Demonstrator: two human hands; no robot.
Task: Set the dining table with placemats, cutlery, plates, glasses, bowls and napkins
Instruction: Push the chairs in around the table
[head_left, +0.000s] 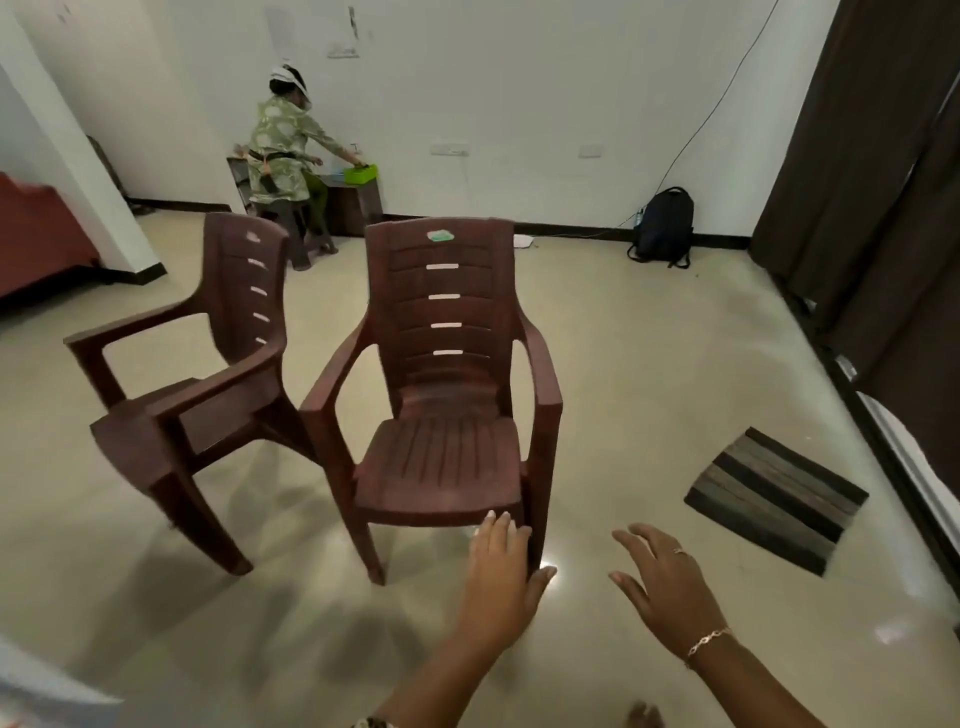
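Head view, single frame.

**Task items:** no dining table, placemat, cutlery, plate, glass, bowl or napkin can be identified. A pale blurred edge at the lower left corner cannot be made out. The task's things therefore lie outside this view, direction unknown.

**Nearest object:** brown plastic armchair, centre of frame, facing the camera. Its back is upright and its seat front edge runs left to right across the picture. It stands ahead of the hands and slightly to the frame's left. A second armchair of the same kind stands just beside it at centre left, turned side-on.

**Left hand:** lower centre, the nearer hand to the chair. The fingers are straight and together and hold nothing. The fingertips overlap the seat's front edge, and the thumb lies beside the front leg on the frame's right. Contact with the chair cannot be confirmed.

**Right hand:** lower right of centre, over bare floor, between the chair and a striped mat lying on the floor. The fingers are spread and loosely bent. It is empty and touches nothing.

**Background, upper centre:** another person stands at the far wall, one arm stretched toward a green tray. A dark backpack leans against the wall at upper right.

**Judgement:** table setting has not visibly begun. The chair looks the likely next contact, with the left hand leading.
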